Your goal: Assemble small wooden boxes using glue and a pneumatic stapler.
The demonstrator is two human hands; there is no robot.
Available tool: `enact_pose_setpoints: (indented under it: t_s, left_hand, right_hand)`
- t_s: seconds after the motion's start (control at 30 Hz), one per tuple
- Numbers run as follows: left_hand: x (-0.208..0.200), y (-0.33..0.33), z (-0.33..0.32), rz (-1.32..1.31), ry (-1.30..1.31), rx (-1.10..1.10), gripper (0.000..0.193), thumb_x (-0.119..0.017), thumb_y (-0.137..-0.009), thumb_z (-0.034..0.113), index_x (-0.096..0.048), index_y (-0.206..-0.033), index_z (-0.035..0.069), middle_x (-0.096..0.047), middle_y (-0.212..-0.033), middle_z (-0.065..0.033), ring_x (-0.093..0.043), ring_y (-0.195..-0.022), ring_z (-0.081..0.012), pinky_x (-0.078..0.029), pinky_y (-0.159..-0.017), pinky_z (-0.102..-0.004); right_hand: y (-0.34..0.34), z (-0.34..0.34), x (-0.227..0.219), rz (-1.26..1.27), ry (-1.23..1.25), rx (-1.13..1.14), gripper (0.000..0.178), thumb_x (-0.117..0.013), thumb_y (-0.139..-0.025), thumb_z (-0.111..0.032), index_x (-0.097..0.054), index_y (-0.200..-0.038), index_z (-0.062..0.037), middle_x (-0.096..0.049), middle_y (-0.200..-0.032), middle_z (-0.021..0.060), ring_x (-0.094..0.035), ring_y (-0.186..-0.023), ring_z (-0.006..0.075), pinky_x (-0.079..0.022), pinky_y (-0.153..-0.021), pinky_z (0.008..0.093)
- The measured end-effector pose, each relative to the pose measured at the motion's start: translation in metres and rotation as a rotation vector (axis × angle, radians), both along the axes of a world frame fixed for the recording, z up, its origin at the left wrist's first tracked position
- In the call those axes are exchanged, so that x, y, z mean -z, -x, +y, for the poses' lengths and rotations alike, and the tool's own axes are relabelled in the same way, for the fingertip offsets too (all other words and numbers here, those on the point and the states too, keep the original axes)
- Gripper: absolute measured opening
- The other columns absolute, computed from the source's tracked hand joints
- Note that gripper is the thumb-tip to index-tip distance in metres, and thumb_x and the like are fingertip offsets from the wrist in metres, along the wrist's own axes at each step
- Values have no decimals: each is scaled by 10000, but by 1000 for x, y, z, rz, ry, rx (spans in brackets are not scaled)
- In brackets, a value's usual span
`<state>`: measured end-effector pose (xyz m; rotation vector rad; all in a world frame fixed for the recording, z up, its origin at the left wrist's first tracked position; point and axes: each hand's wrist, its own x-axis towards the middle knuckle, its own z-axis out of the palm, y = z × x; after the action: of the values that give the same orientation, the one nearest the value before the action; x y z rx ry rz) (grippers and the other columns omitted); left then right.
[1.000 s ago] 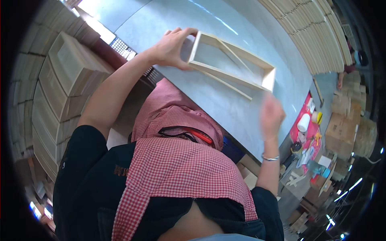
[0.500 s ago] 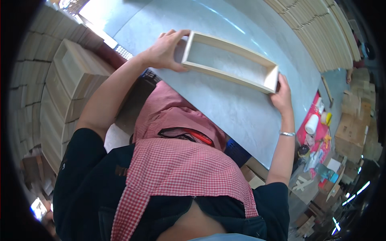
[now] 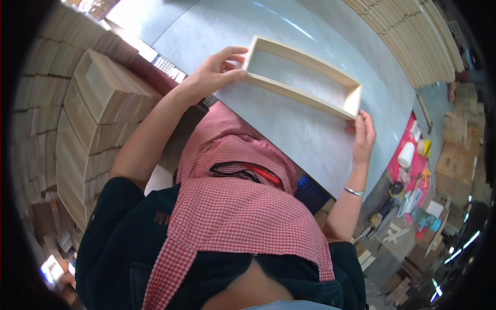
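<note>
A long, shallow rectangular frame of pale wood lies at a slant over the grey tabletop, and the grey surface shows through its middle. My left hand is at its left end, fingertips against the short wall and thumb at the near corner. At the opposite end, my right hand has thumb and fingers around the near right corner. A silver bangle circles my right wrist. Whether the frame rests flat or is slightly lifted, I cannot tell.
Stacked wooden frames rise close on my left. Long pale wooden strips are piled at the far right of the table. Past the right edge are a white roll, yellow tape, a bottle and cardboard boxes.
The wooden frame has shifted slightly right within the view, as has the surrounding scene. My right hand sits lower at the corner, its fingers looser. My left fingers have drawn closer together.
</note>
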<state>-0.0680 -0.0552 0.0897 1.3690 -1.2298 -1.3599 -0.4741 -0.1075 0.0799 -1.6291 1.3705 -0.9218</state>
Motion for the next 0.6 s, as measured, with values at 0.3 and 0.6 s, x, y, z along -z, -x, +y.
enact_pose_setpoints:
  t_s: [0.3, 0.6]
  left_hand:
    - [6, -13, -25, 93, -157, -11, 649, -696, -874, 135, -432, -1465, 92, -482, -1289, -210, -508, -1130, -304, -472, -953, -415]
    - [-18, 8, -12, 78, -22, -2, 530, -592, -859, -57, -504, -1368, 61, -505, -1307, -149, -534, -1148, -265, -463, -982, -347]
  right_hand:
    - [11, -22, -12, -292, -368, -103, 301, -505, -984, -169, -544, -1246, -26, -618, -929, 63, -554, -736, 88, -460, -694, 223]
    - [9, -11, -20, -147, -64, -2, 313, -556, -868, -37, -573, -1181, -32, -618, -1054, 58, -594, -835, 147, -487, -778, 260]
